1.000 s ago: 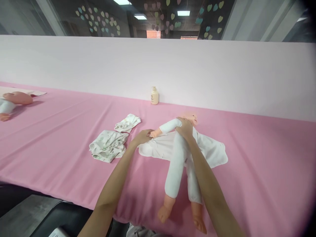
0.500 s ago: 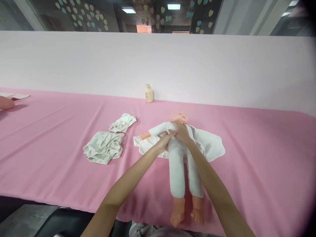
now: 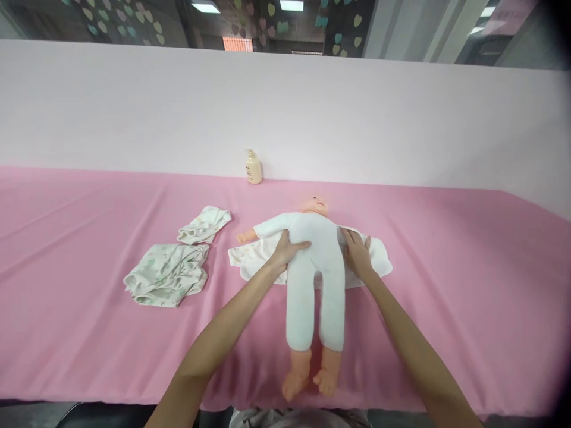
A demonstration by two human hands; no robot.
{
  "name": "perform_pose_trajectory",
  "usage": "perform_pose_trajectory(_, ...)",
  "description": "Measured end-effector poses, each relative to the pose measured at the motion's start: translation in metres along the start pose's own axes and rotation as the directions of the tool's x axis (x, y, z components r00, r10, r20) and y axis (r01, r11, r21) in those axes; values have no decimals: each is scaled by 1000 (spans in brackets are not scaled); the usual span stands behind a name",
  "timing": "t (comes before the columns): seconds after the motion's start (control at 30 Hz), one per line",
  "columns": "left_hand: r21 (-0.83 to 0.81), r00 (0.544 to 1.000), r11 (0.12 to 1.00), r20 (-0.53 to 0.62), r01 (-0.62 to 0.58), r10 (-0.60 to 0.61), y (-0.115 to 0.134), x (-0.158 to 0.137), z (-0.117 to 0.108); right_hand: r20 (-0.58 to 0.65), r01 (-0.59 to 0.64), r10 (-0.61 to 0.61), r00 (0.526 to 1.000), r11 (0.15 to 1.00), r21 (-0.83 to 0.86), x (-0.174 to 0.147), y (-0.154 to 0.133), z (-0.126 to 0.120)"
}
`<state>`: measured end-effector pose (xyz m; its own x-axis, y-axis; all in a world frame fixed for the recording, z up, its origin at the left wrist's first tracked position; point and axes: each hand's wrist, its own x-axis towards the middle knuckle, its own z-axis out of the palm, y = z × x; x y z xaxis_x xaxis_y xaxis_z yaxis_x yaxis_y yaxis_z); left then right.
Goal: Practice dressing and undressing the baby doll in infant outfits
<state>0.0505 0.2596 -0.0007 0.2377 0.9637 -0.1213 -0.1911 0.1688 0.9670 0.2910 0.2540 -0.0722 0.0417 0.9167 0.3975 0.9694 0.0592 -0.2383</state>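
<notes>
A baby doll [image 3: 312,238] with a white cloth body lies on its back, head away from me and feet toward me. Beneath it is a spread white garment [image 3: 379,258], showing on both sides. My left hand [image 3: 285,252] holds the doll's left-hand side at the waist, thumb across the belly and fingers along the flank. On the other side, my right hand [image 3: 357,254] rests with fingers apart against the doll's flank and over the garment. The doll's arm on that side is mostly hidden there.
Two folded, patterned white cloth items, a larger one [image 3: 169,274] and a smaller one [image 3: 205,224], lie to the left. A cream pump bottle [image 3: 254,167] stands at the back by the white wall [image 3: 178,113]. Pink cloth [image 3: 80,333] covers the table.
My right hand has moved off the doll's chest to its right-hand side. My left hand stays at the waist. The view has shifted, so the doll appears farther left.
</notes>
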Motion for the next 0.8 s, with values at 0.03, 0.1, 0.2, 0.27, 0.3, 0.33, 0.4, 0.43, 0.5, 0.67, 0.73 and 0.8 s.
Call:
perform_pose_trajectory(0.03,-1,1000,1000,17,-10,10,6,-1,-3,-12,-21,21,1000,999,-35,-3,6,0)
perform_pose_trajectory(0.1,-15,998,999,53,-33,34,19,-3,-12,-20,-65,64,998,995,-72,-9,20,0)
perform_pose_trajectory(0.2,-33,996,998,57,-61,63,42,-6,-27,3,-73,73,997,995,-68,-14,40,-2)
perform_pose_trajectory(0.27,-30,996,996,25,-82,82,55,-7,-39,34,-100,101,994,994,-36,-14,48,-3)
perform_pose_trajectory(0.3,-30,996,995,7,-91,91,59,-7,-45,46,-136,137,989,990,-24,-13,48,-3)
perform_pose_trajectory(0.33,-33,995,994,-5,-100,100,63,-7,-51,52,-174,175,983,985,-20,-12,45,-4)
perform_pose_trajectory(0.4,-50,992,991,4,-125,126,66,-5,-61,30,-221,220,975,975,6,-7,28,-8)
perform_pose_trajectory(0.43,-64,990,988,20,-141,143,65,-3,-65,13,-221,221,975,973,62,-3,14,-12)
perform_pose_trajectory(0.5,-100,982,979,50,-176,181,63,0,-70,10,-179,184,983,936,304,4,-25,-22)
perform_pose_trajectory(0.67,-138,978,974,76,-182,194,58,4,-78,313,-302,-63,948,136,943,25,-134,-50)
perform_pose_trajectory(0.73,-115,981,980,85,-164,174,60,2,-83,413,-422,-121,903,-58,905,33,-159,-54)
perform_pose_trajectory(0.8,-70,983,982,48,-176,180,61,1,-88,422,-427,-73,904,-73,901,41,-171,-51)
